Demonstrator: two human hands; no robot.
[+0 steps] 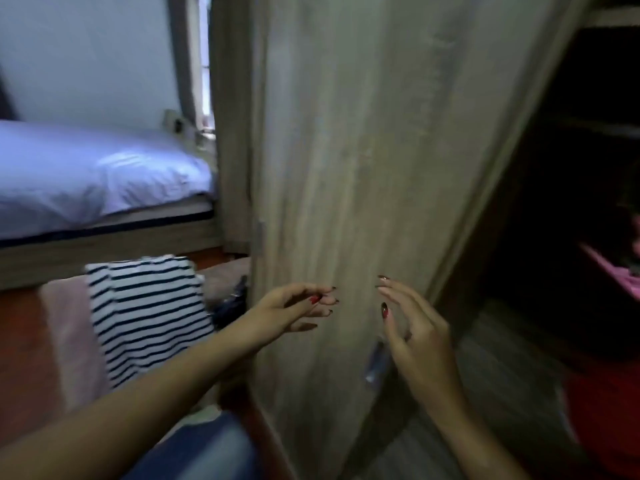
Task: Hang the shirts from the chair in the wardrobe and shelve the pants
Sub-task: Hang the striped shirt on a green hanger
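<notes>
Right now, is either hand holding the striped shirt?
No, the left hand and the right hand are both empty in front of the wardrobe door, while the striped shirt lies off to the left.

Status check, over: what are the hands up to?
Both hands empty: left, right. Striped shirt on the chair. Wardrobe door open in front.

The tall grey wood-grain wardrobe door (363,168) is hiding part of the black-and-white striped shirt (145,313); the dark wardrobe interior (568,188) is staying unreadable, pink object (616,271) running off-frame.
</notes>
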